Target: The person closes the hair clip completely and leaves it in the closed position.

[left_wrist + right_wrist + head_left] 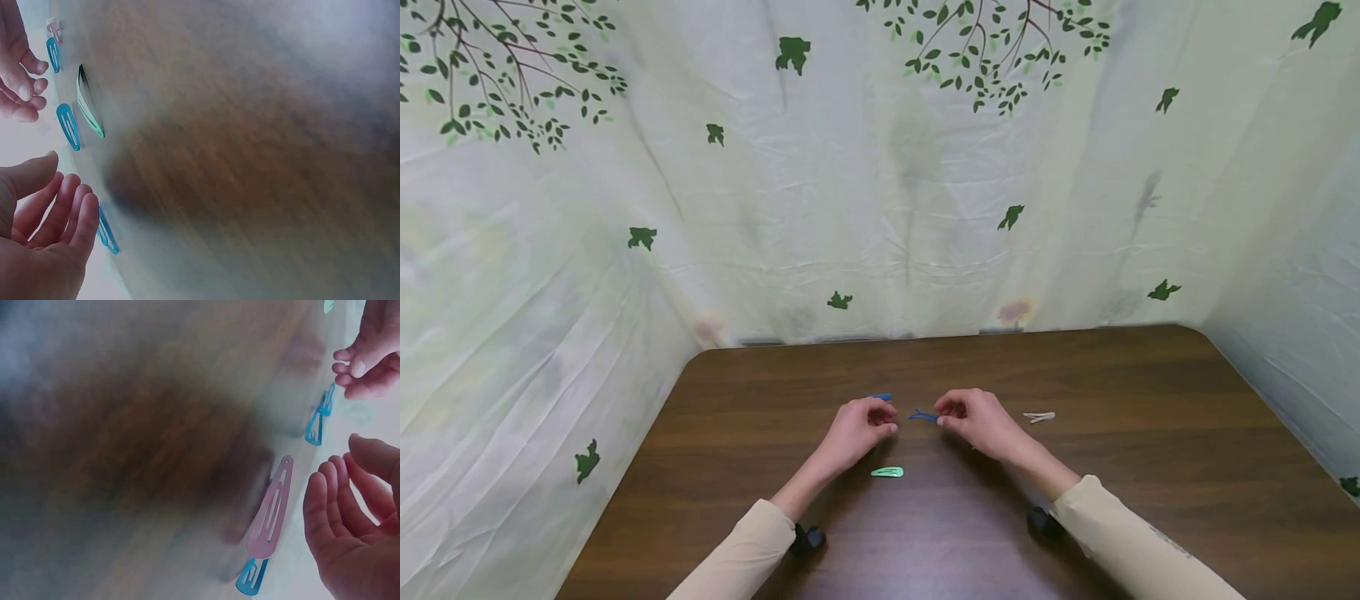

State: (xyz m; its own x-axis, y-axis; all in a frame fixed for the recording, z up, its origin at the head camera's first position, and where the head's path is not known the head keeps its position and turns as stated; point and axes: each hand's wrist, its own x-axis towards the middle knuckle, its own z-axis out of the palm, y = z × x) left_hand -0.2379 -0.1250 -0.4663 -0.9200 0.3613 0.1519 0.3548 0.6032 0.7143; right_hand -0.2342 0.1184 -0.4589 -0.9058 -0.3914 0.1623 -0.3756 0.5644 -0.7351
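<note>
Hair clips lie on the brown table (820, 375). My left hand (859, 429) hovers with loosely bent fingers beside a blue hair clip (882, 397) that it partly covers in the head view. Nearer me lies a green hair clip (887, 472). My right hand (981, 423) has its fingertips close to another blue hair clip (320, 415), whose two parts stand spread. In the right wrist view, nothing sits between that hand's thumb and fingers. A pink hair clip (272, 509) lies beside the right hand, partly over a blue clip (252, 577) in that view.
A pale hair clip (1040, 416) rests right of the right hand. Behind the table and along both sides hangs a light curtain (880, 208) printed with leaves and branches. Dark wrist-worn devices (808, 540) sit at both cuffs.
</note>
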